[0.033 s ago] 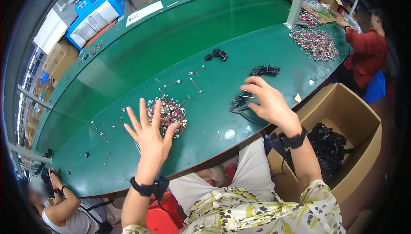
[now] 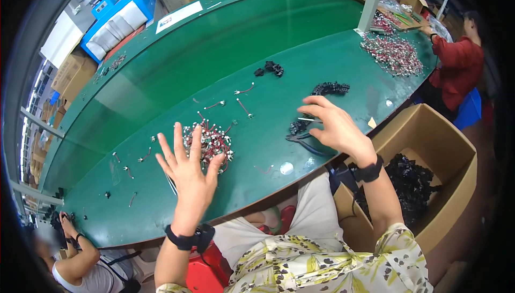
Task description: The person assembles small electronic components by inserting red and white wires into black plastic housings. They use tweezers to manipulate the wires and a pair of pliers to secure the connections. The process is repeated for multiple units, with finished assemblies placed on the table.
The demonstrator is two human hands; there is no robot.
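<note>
Your left hand point(image 2: 192, 177), fingers spread and visibly empty, was at the red-wire pile point(image 2: 217, 144) on the bench point(image 2: 260, 145), its pieces probably light, flexible, best pinched by their ends, while your right hand point(image 2: 340, 129) had parted fingers, their hold unclear

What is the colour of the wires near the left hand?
The wires are mainly red, best seen in the head view.

Left fingers point(image 2: 197, 141) partly hide a pile point(image 2: 219, 141), apparently wires.
</note>
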